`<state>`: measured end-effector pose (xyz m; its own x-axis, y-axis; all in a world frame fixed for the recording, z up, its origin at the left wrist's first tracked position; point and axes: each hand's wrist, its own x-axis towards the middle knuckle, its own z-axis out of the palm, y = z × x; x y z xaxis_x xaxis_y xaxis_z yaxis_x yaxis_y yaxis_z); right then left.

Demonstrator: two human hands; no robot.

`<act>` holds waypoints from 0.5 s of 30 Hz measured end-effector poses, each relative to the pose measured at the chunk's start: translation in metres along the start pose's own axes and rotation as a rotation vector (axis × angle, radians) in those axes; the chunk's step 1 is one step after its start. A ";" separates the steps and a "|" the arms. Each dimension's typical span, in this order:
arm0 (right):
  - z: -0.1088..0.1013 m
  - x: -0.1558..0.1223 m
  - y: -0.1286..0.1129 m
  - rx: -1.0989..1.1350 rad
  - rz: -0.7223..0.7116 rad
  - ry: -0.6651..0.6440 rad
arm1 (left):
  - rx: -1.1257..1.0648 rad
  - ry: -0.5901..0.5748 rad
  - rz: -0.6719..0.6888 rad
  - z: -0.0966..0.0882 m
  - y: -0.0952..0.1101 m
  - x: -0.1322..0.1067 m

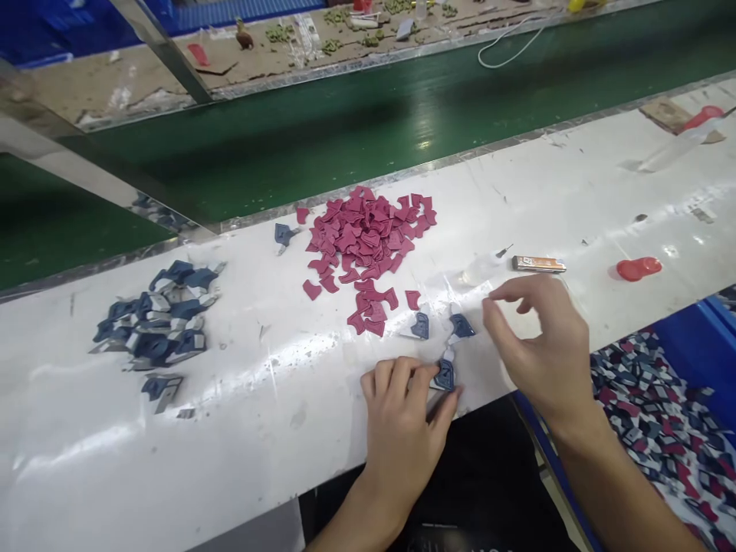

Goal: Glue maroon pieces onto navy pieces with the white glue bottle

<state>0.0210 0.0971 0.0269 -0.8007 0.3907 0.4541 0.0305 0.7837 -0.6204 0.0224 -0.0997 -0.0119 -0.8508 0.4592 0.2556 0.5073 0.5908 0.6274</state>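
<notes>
The left hand [402,429] pinches a blue piece [445,377] between thumb and forefinger, at the near edge of the white surface [258,429]. The right hand [540,345] hovers just beside it, fingers loosely bent and grasping nothing (its thumb is close to a second blue piece [461,326]). A pile of red pieces [368,238] lies behind them, and a lighter [539,264] lies near the right hand.

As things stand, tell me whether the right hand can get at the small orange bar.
Probably yes: the right hand hovers open just short of the orange bar, with only bare white table between them. The left hand pinches a blue piece.
</notes>
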 end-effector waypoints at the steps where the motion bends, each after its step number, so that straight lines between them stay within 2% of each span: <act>1: 0.003 0.002 -0.009 0.013 -0.069 -0.078 | 0.001 -0.005 0.004 0.000 0.000 0.000; 4: 0.024 0.013 -0.031 0.037 -0.202 -0.332 | 0.024 -0.002 0.023 0.000 -0.001 -0.001; 7: 0.052 0.025 -0.047 -0.080 -0.193 -0.495 | 0.036 -0.003 0.040 -0.003 -0.003 -0.004; 11: 0.083 0.030 -0.060 -0.245 -0.094 -0.579 | 0.019 -0.008 0.023 -0.007 -0.006 -0.010; 15: 0.094 0.031 -0.063 -0.262 -0.048 -0.614 | 0.008 0.019 0.013 -0.006 -0.008 -0.014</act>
<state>-0.0621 0.0143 0.0202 -0.9976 0.0676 -0.0176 0.0690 0.9151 -0.3973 0.0295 -0.1147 -0.0158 -0.8463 0.4545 0.2778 0.5197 0.5902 0.6177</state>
